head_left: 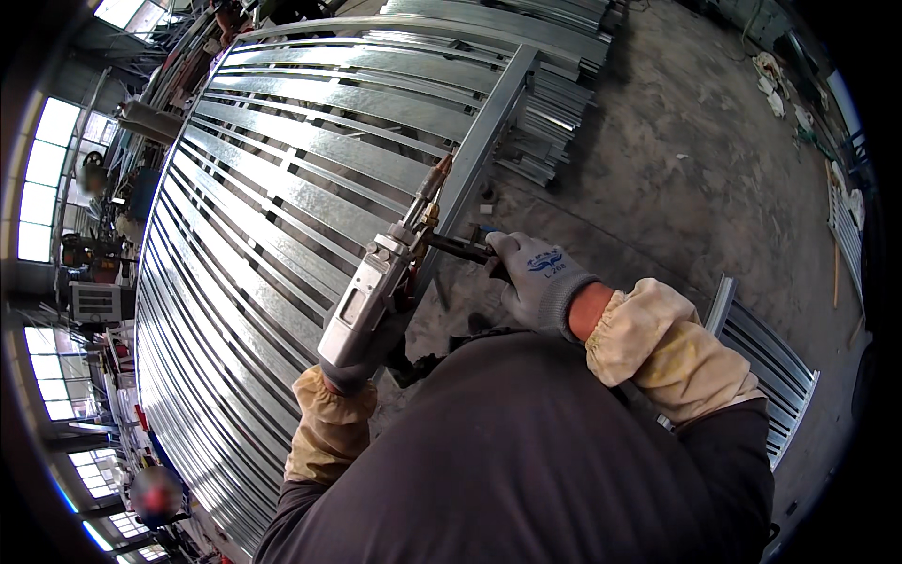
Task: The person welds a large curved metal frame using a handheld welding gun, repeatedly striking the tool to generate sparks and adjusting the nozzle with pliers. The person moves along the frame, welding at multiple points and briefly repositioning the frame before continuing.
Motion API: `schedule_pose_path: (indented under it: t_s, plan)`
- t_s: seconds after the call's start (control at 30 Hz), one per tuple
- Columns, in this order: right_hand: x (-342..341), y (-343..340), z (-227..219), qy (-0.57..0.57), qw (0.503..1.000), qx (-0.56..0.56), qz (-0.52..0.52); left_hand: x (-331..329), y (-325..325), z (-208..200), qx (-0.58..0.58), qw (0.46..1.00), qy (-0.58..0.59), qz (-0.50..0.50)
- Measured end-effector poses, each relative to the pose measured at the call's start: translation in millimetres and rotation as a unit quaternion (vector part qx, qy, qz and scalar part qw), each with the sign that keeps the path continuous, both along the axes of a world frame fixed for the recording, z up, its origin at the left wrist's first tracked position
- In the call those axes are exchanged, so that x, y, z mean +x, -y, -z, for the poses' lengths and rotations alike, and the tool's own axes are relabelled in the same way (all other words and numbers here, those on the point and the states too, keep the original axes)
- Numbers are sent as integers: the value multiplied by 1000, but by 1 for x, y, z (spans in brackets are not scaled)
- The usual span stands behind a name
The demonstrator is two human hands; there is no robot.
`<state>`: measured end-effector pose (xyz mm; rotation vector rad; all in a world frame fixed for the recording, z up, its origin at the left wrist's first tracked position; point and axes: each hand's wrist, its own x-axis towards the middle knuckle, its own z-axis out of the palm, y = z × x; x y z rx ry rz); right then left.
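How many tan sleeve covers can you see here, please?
2: the left sleeve cover, on the forearm nearest the silver tool; the right sleeve cover, on the other forearm.

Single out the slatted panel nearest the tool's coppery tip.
The big panel at left: the tip shows beside its end beam. The small panel at lower right and narrow one at far right lie farther off.

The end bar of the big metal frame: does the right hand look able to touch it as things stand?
Probably yes: the right hand looks close to the end bar. The black side handle, which this hand seems to grip, shows between them, but letting go would likely free the way.
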<state>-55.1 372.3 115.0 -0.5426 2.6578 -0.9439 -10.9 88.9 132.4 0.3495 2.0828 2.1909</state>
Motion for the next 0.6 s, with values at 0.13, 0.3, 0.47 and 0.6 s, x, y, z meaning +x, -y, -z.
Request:
schedule_pose_path:
  t_s: [0.13,0.3,0.47,0.6]
  plan:
    - [3,-21,-9,38,999,39,3,16,-27,3,-114,991,53,-43]
    - [4,-46,-1,89,996,20,2,23,-49,27,-252,965,-34,-65]
    - [2,-64,5,151,988,-18,-32,37,-61,23,-257,962,73,-56]
    - [6,-76,10,166,985,-30,-34,42,-78,19,-269,959,72,-62]
